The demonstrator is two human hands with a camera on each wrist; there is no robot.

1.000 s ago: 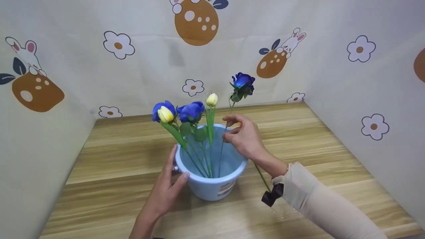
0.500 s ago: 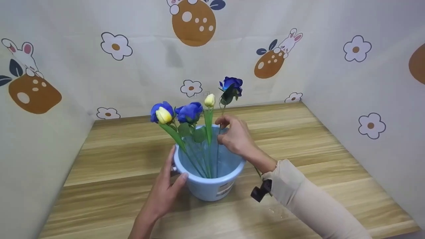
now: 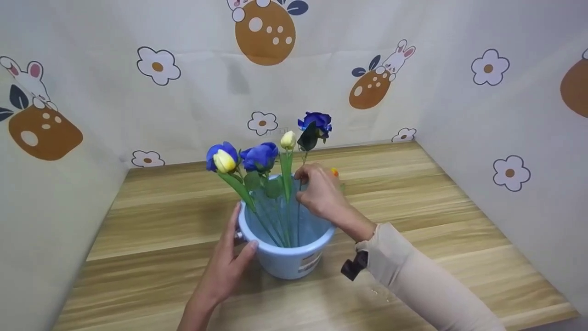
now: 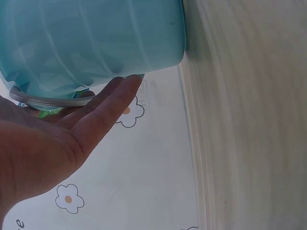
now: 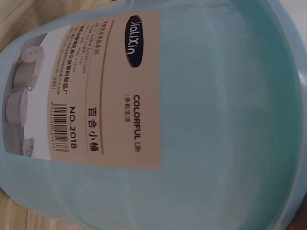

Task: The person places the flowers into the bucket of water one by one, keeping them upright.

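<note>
A light blue bucket (image 3: 285,264) stands upright on the table with artificial flowers leaning in it. Its left side is steadied by my left hand (image 3: 225,266), straight fingers along the wall and thumb at the near rim; the left wrist view shows these fingers (image 4: 108,112) beside the handle. Over the right part of the opening, my right hand (image 3: 324,193) pinches the stem of a blue rose (image 3: 317,125), whose lower end is inside the bucket. Left of it stand a pale yellow tulip (image 3: 288,140), a blue rose (image 3: 260,156) and another yellow tulip (image 3: 224,161) before a blue bloom.
An orange-red bloom (image 3: 335,172) shows on the table behind my right hand. The wooden table (image 3: 459,257) is bordered by patterned cloth walls (image 3: 197,101). A printed label (image 5: 105,91) covers part of the bucket's side. Small clear bits (image 3: 381,294) lie near the front.
My right hand has moved left with the blue rose, whose head has come down and closer to the pale tulip. My left hand stays against the bucket.
</note>
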